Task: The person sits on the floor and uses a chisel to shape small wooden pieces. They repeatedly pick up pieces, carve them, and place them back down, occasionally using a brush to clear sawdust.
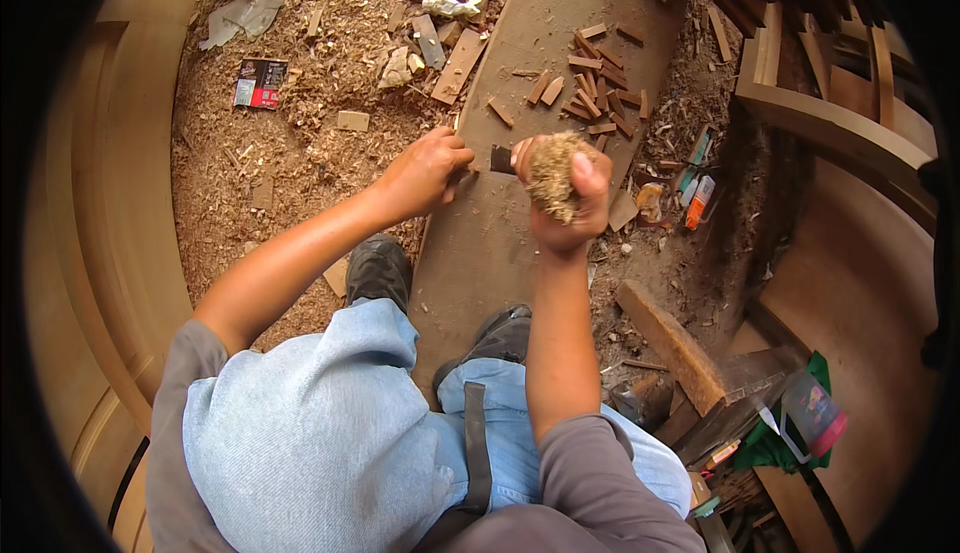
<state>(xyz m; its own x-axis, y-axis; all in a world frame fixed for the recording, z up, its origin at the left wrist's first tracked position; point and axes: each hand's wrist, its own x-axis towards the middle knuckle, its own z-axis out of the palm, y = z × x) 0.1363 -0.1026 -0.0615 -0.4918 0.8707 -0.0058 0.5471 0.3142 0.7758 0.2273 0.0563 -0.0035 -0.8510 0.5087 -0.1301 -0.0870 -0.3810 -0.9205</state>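
Sawdust-strewn floor (290, 153), wood offcuts (595, 88) beyond shavings-filled right hand (560, 193).

One view only: head cam, worn on person's head, looks steeply down over pale blue trousers (330, 423) and both forearms to sawdust-strewn floor (290, 153). Wide fisheye, so long curved brown wooden plank (500, 243) bends toward rim; black corners. Hands sit near, mid-frame; floor lies farther. No 2nd view, so no shared part.
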